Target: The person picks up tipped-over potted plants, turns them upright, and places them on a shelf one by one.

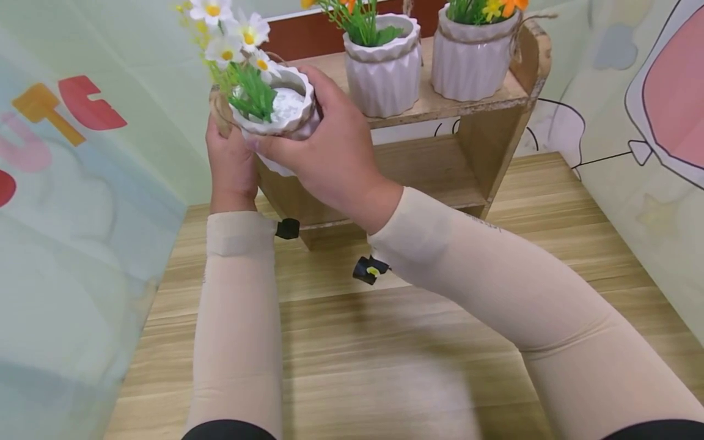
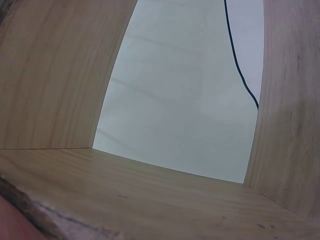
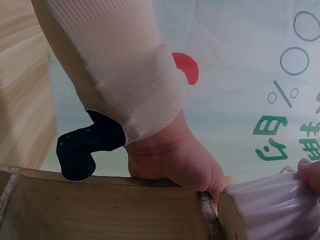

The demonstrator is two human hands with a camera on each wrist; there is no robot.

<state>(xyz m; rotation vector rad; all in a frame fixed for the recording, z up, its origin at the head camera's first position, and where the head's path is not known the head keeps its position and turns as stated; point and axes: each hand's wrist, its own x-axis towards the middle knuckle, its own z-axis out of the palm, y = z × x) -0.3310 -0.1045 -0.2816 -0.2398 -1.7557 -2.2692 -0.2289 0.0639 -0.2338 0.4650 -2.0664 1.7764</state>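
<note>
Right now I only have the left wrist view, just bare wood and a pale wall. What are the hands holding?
Observer: Both hands grip one white ribbed pot of daisies, the right hand wrapped over its rim.
Operator: Where is the left hand?
Observer: The left hand holds the pot's far side, at the left end of the wooden shelf.
Operator: Anything else on the shelf?
Observer: Two more white pots stand on its top board.

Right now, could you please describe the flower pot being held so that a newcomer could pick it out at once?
Start at the small wooden shelf against the wall, where two white ribbed ceramic pots stand on top. Just left of it, both hands hold up a third white ribbed pot. It alone carries white daisies with yellow centres; its neighbours have orange and yellow flowers.
</note>
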